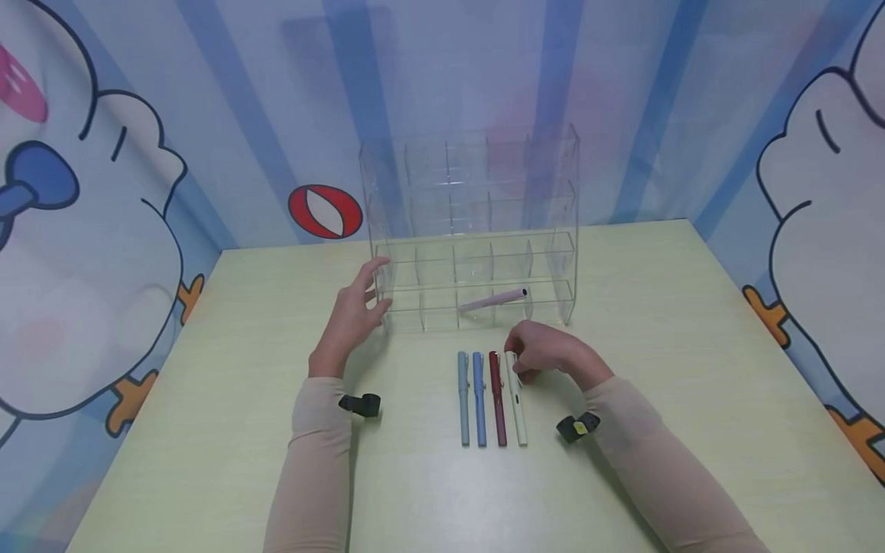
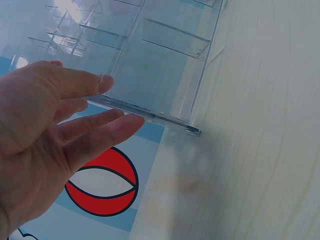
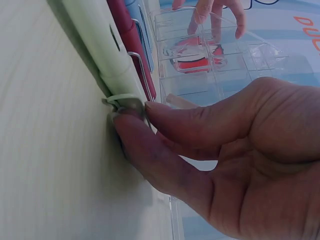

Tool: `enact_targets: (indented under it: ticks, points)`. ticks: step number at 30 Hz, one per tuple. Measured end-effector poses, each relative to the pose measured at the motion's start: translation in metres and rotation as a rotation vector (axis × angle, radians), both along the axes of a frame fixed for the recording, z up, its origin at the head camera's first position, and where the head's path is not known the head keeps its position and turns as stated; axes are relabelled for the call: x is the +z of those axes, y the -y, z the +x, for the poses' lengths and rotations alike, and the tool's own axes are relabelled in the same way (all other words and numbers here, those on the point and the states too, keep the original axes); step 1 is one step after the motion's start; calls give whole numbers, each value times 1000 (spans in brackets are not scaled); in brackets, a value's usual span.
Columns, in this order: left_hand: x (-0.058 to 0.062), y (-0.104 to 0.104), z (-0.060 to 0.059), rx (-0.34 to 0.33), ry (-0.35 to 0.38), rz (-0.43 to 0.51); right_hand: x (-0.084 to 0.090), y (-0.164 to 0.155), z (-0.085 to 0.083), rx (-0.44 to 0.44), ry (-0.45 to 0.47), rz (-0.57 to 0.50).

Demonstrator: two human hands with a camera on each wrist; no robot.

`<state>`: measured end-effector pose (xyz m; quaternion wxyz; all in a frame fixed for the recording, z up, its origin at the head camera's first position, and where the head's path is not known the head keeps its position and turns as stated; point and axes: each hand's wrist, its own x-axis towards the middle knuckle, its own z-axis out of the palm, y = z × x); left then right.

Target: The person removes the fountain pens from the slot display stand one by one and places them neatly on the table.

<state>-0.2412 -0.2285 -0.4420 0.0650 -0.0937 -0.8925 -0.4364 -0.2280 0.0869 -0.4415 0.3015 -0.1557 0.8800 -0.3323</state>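
My right hand (image 1: 542, 349) pinches a white pen (image 1: 515, 399) by its clip end, thumb and forefinger at the clip in the right wrist view. The pen lies at the right end of a row beside a dark red pen (image 1: 498, 399), a blue pen (image 1: 480, 399) and a grey-blue pen (image 1: 464, 399). At the left side of a clear tiered pen rack (image 1: 473, 286), my left hand (image 1: 351, 315) holds the side panel, with the panel's edge between its digits in the left wrist view. A pale purple pen (image 1: 492, 299) leans in the rack's lowest front row.
The rack's thin clear dividers form several compartments on stepped tiers. It stands near the back edge of the pale wood-grain table (image 1: 207, 430), close before a blue striped backdrop (image 1: 442, 69) with cartoon figures. Both sleeved wrists carry small black cameras (image 1: 361, 405).
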Motion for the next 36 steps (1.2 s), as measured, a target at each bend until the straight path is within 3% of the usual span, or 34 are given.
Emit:
enact_targets:
  ticks: [15,29,36]
  points:
    - [-1,0,0,1,4,-1,-1,0,0,-27,23,-28]
    - [0,1,0,-6,3,-3,-2,4,0,-24,-38,56]
    - [0,0,-1,-1,-4,-15,-1,3,0,-24,-35,42]
